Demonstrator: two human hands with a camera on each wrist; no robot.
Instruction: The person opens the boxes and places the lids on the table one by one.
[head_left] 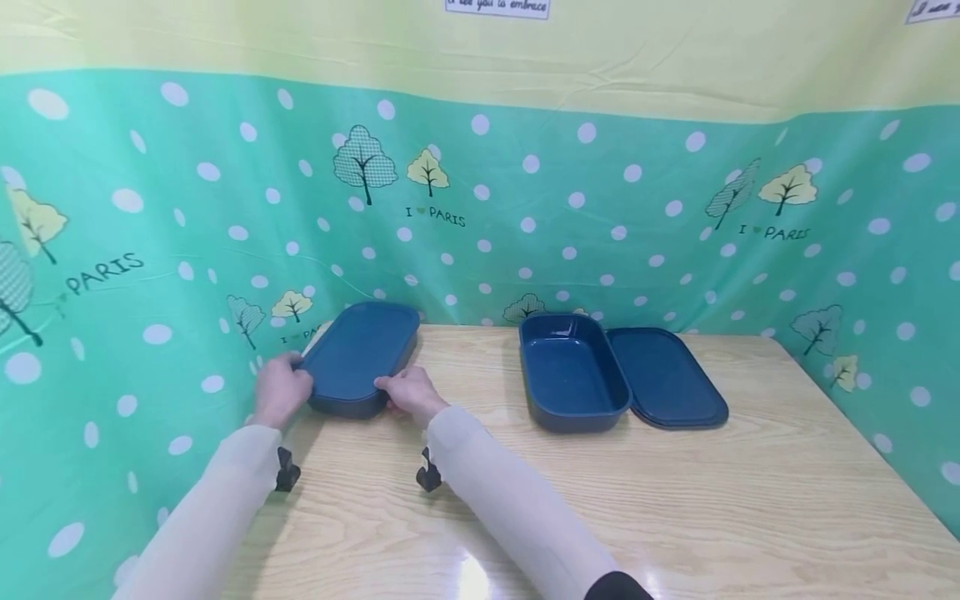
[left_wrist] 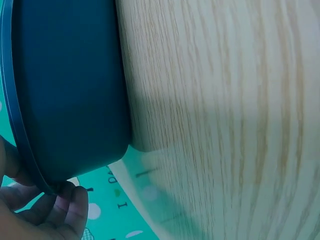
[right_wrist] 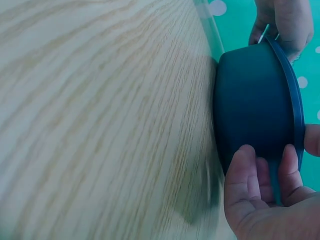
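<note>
A dark blue rectangular food container with rounded corners stands at the table's left side, its flat lid on top. My left hand holds the left edge by the rim, thumb on top and fingers underneath, as the left wrist view shows. At the near right corner my right hand pinches the rim, its thumb over the lid and its fingers against the container's side wall. In the right wrist view both hands are on the same container. Whatever is inside is hidden by the lid.
On the wooden table, a second blue container stands uncovered to the right. Beside it lies a matching lid, close against its right wall. A green dotted cloth hangs behind and at both sides.
</note>
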